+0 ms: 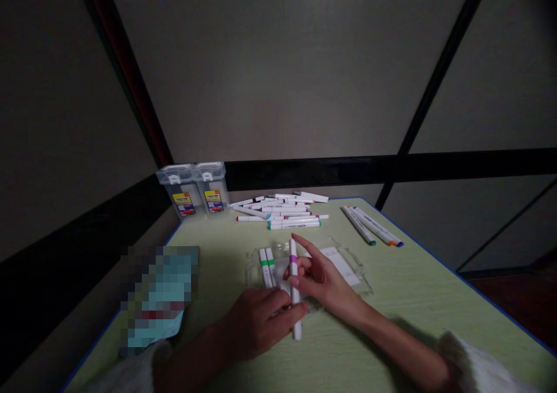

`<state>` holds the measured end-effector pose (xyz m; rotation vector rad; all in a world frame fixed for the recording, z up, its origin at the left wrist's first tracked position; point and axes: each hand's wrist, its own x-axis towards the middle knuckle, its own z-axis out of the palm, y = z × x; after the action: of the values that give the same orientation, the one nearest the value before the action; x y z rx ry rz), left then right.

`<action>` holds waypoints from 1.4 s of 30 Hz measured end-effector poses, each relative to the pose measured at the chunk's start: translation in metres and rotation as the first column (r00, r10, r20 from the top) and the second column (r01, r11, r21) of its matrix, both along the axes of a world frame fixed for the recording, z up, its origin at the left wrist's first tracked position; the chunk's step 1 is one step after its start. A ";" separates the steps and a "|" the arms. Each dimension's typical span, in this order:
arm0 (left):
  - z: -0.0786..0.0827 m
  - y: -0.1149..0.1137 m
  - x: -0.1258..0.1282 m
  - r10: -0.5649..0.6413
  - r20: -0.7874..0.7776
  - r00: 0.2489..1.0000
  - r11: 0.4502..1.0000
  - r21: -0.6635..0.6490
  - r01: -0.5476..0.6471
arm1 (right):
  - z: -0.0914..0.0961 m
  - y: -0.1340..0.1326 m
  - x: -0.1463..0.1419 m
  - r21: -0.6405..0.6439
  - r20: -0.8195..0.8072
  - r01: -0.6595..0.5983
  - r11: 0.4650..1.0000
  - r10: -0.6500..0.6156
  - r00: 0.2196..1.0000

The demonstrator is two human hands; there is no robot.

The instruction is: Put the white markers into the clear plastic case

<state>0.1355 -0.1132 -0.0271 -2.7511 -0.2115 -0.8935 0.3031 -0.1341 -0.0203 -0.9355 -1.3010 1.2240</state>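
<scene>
A white marker with a purple band [293, 259] stands nearly upright, held above an open clear plastic case [365, 280]. My right hand [324, 280] grips its upper half between thumb and fingers, the index finger extended to the top end. Lower down, my left hand [265, 320] is closed on the same marker, with the thumb across it. Two white markers with green bands [267, 265] lie side by side in the left part of the case, their lower ends hidden behind my left hand. A white printed sheet [342, 266] shows in the case's right part.
A loose pile of white markers [287, 210] lies at the back. Several more markers [372, 226] rest at the right edge. Two clear lidded containers [213, 193] stand at the back left. A pixelated pale blue object [167, 294] is on the table [418, 312] at left.
</scene>
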 end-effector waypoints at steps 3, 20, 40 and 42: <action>-0.001 0.001 0.001 0.040 -0.032 0.999 0.999 -0.020 -0.041 | -0.002 -0.002 0.001 0.091 0.211 0.001 0.996 -0.020 0.977; 0.000 0.003 0.005 0.194 -0.174 0.965 0.949 -0.217 -0.230 | -0.004 -0.002 0.005 0.303 0.713 -0.177 0.936 -0.100 0.694; -0.006 0.006 0.005 0.186 -0.177 0.967 0.858 -0.451 -0.247 | -0.008 -0.003 0.005 0.345 0.802 -0.167 0.924 -0.199 0.563; -0.007 0.006 0.004 0.177 -0.186 0.966 0.855 -0.457 -0.245 | -0.008 -0.002 0.006 0.339 0.804 -0.170 0.925 -0.191 0.563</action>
<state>0.1396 -0.1070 -0.0337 -3.1314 -0.7923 -0.6543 0.3091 -0.1361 -0.0285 -1.2809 -2.1856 0.4036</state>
